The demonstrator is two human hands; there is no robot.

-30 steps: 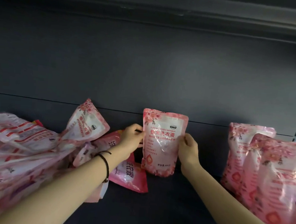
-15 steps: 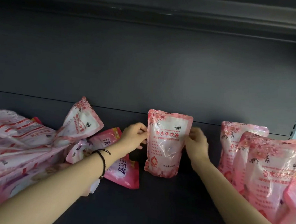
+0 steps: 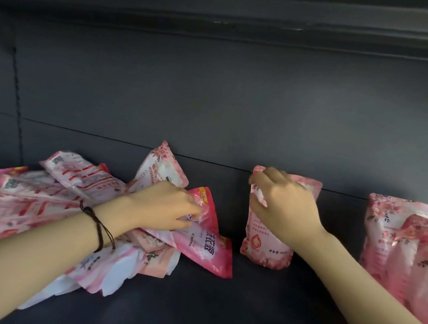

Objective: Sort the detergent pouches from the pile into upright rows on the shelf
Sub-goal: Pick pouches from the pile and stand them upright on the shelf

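Left hand point(image 3: 164, 206) now grips the next pouch point(image 3: 209, 242) in the pile point(image 3: 48, 193) while right hand point(image 3: 282, 210) still clutches the upright pouch point(image 3: 262, 250).

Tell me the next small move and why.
Probably lift the darker pink pouch out of the pile: the left hand grips it, while the right hand steadies the upright pouch, with bare shelf beside it.
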